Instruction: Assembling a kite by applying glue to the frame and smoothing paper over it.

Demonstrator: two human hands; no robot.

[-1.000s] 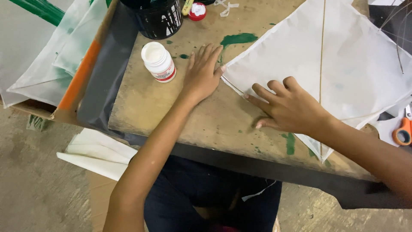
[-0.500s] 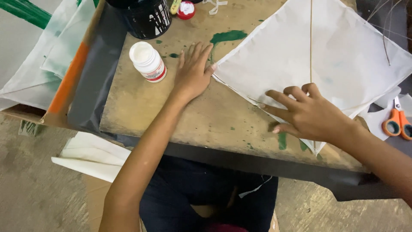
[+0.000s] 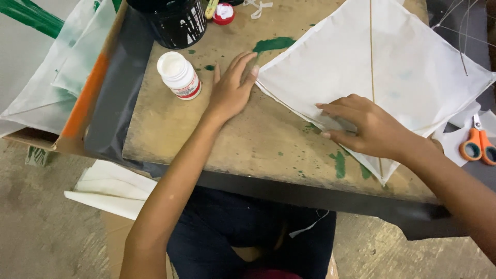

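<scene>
Dark trousers (image 3: 243, 232) nearest, under table edge; stack of folded white paper sheets (image 3: 111, 188) on floor at left. Black-edged wooden table (image 3: 217, 150), worn top, green paint smears. White paper kite (image 3: 392, 67) flat on table at centre right, thin stick spine (image 3: 371, 46) down its middle, lower tip near table's front edge. Right hand (image 3: 369, 126) palm-down on kite's lower left edge, fingers (image 3: 336, 111) slightly spread and pressing paper, gripping nothing. Left hand (image 3: 232, 90) flat on bare wood just left of kite, fingers together, fingertips touching kite's left corner, holding nothing. Orange-handled scissors (image 3: 478, 144) at far right on white paper scrap, well apart from right hand. White plastic bottle with red label (image 3: 179, 76) upright, just left of left hand, not touching. Black tub (image 3: 170, 18) behind bottle at far table edge. Small red-and-white cap (image 3: 223, 13) beside tub. Orange-and-grey strip (image 3: 90, 93) along table's left side, pale green-stained plastic sheet (image 3: 57, 72) beyond it.
</scene>
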